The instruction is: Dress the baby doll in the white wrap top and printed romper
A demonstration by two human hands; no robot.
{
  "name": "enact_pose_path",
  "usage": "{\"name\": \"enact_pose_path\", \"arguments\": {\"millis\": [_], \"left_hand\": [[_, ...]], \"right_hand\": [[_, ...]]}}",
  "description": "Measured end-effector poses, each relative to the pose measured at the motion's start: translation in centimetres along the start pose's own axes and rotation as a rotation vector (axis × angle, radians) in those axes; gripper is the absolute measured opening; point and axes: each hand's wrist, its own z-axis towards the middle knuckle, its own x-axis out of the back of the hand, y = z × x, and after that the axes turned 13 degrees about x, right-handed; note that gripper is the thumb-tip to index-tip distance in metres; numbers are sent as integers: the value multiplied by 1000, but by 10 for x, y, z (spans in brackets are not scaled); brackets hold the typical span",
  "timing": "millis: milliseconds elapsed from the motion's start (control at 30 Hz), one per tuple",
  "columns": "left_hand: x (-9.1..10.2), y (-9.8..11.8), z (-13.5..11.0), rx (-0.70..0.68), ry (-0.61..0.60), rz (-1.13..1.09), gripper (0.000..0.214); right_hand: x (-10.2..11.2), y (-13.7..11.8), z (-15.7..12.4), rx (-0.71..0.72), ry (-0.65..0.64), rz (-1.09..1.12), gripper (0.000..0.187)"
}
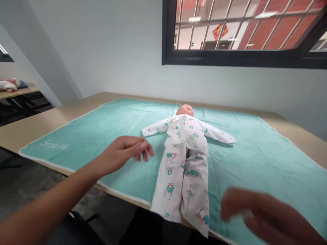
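Note:
A baby doll lies on its back on a turquoise blanket, its head toward the wall. It wears a white printed wrap top with both sleeves spread to the sides. White printed trousers cover its legs, and their cuffs hang past the table's near edge. My left hand hovers left of the trousers, fingers loosely bent and nothing in them. On the other side my right hand is blurred, low over the blanket, its thumb apart from its curved fingers; it touches no clothing.
The blanket covers most of a wooden table that stands against a pale wall. A barred window is set above it. At far left, another table holds a doll-like bundle.

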Motion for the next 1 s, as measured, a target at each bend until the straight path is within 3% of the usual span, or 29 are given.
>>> {"name": "enact_pose_path", "arguments": {"millis": [67, 167, 267, 333, 567, 767, 833, 1000], "left_hand": [[-9, -5, 56, -77, 214, 9, 34], [-41, -15, 126, -159, 334, 5, 22], [-68, -22, 173, -160, 416, -3, 18], [-77, -26, 191, -159, 429, -6, 20], [-76, -24, 213, -110, 323, -6, 24], [-80, -20, 212, -90, 326, -127, 19], [-82, -21, 208, -108, 314, -155, 18], [-81, -19, 209, -104, 232, -261, 19]], "right_hand": [[5, -6, 53, 45, 122, -99, 33], [5, -3, 132, 125, 286, -369, 25], [0, 17, 191, 66, 316, -603, 25], [-3, 34, 213, -3, 274, -721, 24], [-15, 62, 232, -122, 298, -759, 28], [-8, 62, 233, -58, 328, -663, 18], [-3, 65, 233, -45, 370, -491, 20], [4, 73, 233, -77, 395, 184, 22]]}}
